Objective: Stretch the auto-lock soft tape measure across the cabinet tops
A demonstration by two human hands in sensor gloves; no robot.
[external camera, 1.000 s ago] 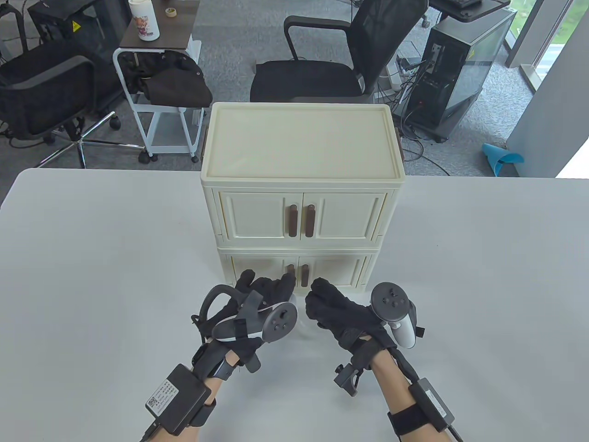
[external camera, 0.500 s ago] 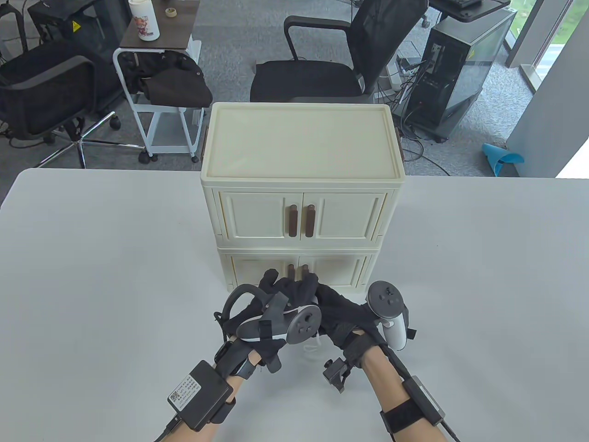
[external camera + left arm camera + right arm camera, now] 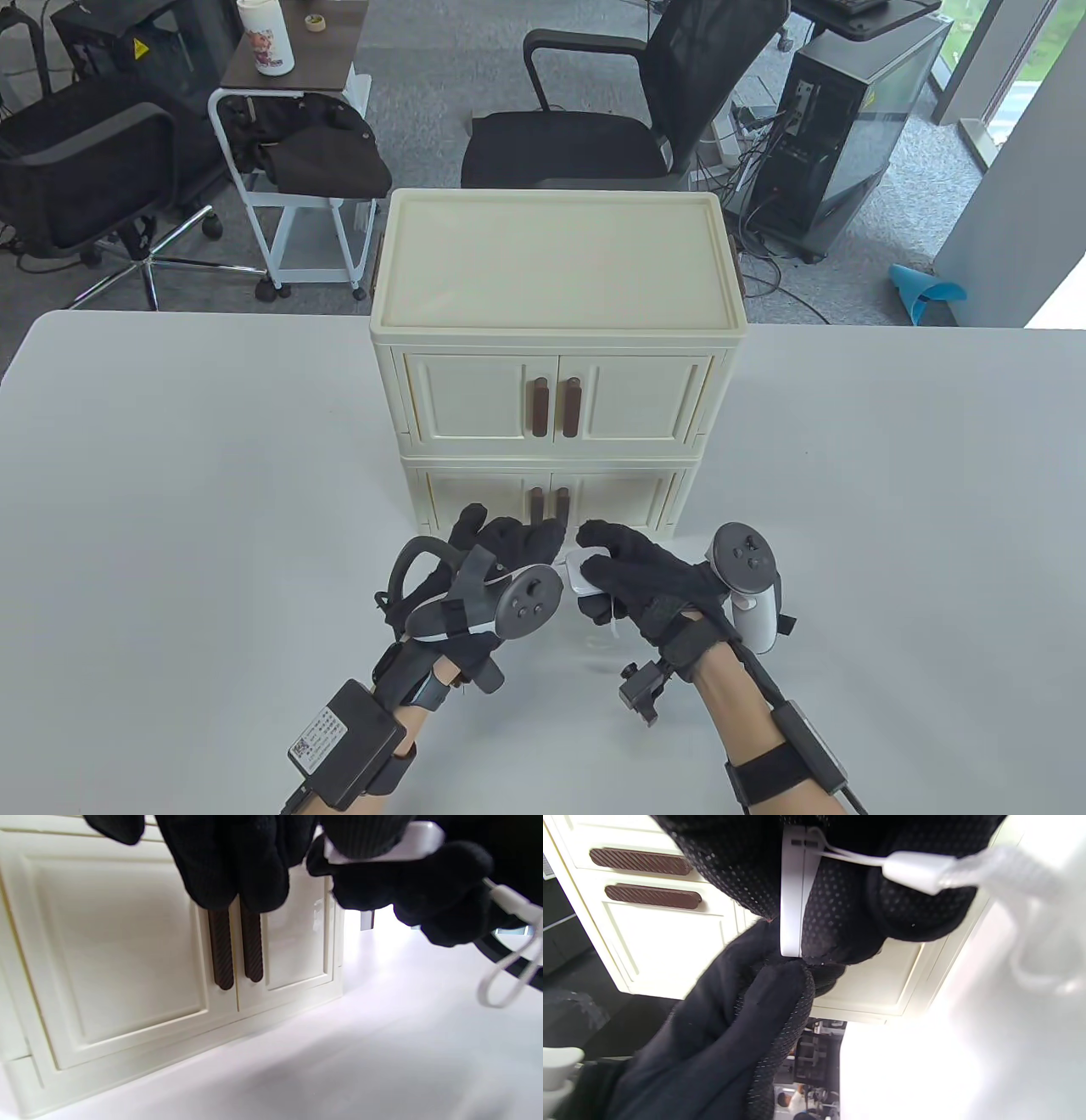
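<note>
A small white tape measure case [image 3: 580,576] is gripped in my right hand [image 3: 604,556] just above the table, in front of the lower tier of the cream cabinet [image 3: 551,399]. Its white wrist strap [image 3: 612,626] hangs below. My left hand [image 3: 543,540] is right beside it; in the right wrist view its fingertips [image 3: 780,984] pinch at the lower corner of the case [image 3: 791,899]. No tape shows drawn out. In the left wrist view the case [image 3: 418,838] sits between dark fingers, with the strap loop [image 3: 505,980] dangling. The cabinet top [image 3: 556,259] is bare.
The two-tier cabinet has brown door handles [image 3: 553,406] and stands mid-table on the white table [image 3: 187,475]. Behind the table are an office chair [image 3: 611,110], a white cart [image 3: 288,161] and a computer tower [image 3: 857,127].
The hands were overlapped half a second ago and have drawn slightly apart. My right hand moved right and the white case now shows between them.
</note>
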